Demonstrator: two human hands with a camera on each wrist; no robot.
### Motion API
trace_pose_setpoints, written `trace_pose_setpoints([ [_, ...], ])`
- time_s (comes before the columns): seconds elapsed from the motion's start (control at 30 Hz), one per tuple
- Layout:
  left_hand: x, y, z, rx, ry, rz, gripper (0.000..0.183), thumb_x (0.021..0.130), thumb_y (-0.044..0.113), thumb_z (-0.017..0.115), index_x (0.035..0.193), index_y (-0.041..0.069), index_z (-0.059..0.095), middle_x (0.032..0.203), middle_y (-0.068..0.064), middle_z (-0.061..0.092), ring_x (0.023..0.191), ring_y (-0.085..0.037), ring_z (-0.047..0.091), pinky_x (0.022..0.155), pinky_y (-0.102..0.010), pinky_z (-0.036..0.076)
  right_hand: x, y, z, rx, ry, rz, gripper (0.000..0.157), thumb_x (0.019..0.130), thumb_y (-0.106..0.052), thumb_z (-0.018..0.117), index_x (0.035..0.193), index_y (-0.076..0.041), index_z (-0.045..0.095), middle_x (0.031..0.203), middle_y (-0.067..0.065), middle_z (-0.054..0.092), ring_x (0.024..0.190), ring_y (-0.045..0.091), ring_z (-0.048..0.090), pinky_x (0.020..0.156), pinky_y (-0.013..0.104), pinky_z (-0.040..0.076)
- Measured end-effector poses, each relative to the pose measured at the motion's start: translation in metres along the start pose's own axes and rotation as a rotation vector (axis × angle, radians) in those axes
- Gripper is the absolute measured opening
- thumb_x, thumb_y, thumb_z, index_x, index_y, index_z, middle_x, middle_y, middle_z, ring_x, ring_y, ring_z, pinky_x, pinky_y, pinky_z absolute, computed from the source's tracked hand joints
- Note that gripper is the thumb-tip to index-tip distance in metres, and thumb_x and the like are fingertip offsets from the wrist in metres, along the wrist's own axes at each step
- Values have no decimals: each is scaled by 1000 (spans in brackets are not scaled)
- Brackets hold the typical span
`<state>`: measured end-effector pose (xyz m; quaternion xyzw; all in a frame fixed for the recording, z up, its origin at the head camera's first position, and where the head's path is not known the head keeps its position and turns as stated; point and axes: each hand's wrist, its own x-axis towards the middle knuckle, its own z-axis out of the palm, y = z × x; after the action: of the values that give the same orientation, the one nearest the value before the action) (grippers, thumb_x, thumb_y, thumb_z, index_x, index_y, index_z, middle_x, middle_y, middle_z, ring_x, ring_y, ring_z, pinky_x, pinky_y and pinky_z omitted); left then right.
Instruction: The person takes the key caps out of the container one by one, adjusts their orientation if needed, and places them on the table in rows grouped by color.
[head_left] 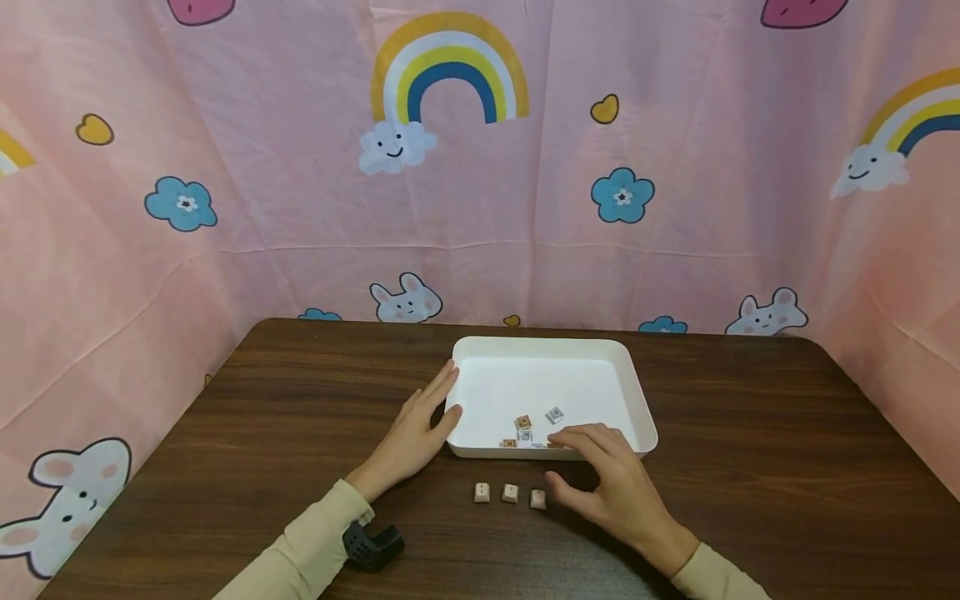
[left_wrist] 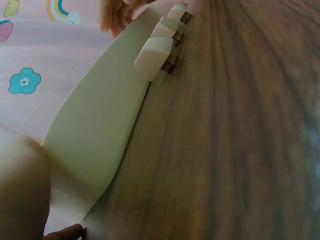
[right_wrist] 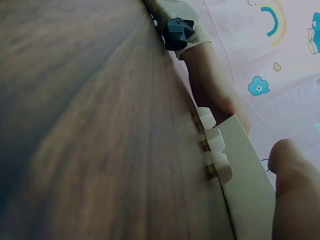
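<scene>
A shallow white rectangular tray (head_left: 517,379) with rounded corners lies flat, its left rim at the left fingers (head_left: 437,388), its near rim below the right fingers (head_left: 588,445). Inside, mostly left of the right fingers, small square orange-brown and pale grey pieces (head_left: 523,422) lie scattered, some partly hidden. Left of the right thumb (head_left: 572,492), three cream tapered keycap-like blocks (head_left: 510,493) with narrower, darker bases stand spaced in a row, the rightmost just beside it.

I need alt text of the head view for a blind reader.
A person's left hand touches the left side of a white tray holding small pieces; the right hand reaches over the near edge. Three pale keycaps lie in a row on the dark wooden table, with pink patterned cloth behind.
</scene>
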<state>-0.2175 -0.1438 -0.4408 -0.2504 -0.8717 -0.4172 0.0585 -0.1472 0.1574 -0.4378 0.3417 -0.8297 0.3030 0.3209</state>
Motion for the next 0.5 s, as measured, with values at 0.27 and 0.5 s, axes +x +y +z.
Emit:
trace_pose_setpoints([
  [0.27,0,0,1,4,-2,-7,60,107,26,52,160,5,32,170,-8,21,154,-32,27,119,-71,13,-5,-2,0,-113,-115,96,42,90,-32,77,128,-19,68,127,-4,69,115,19,64,97,39,49],
  [0.5,0,1,0,8,2,-5,60,107,24,53,160,6,32,170,-8,22,153,-32,28,119,-71,14,-5,-4,0,-189,-185,124,36,95,-34,70,128,-19,69,125,-8,70,116,14,64,98,38,49],
])
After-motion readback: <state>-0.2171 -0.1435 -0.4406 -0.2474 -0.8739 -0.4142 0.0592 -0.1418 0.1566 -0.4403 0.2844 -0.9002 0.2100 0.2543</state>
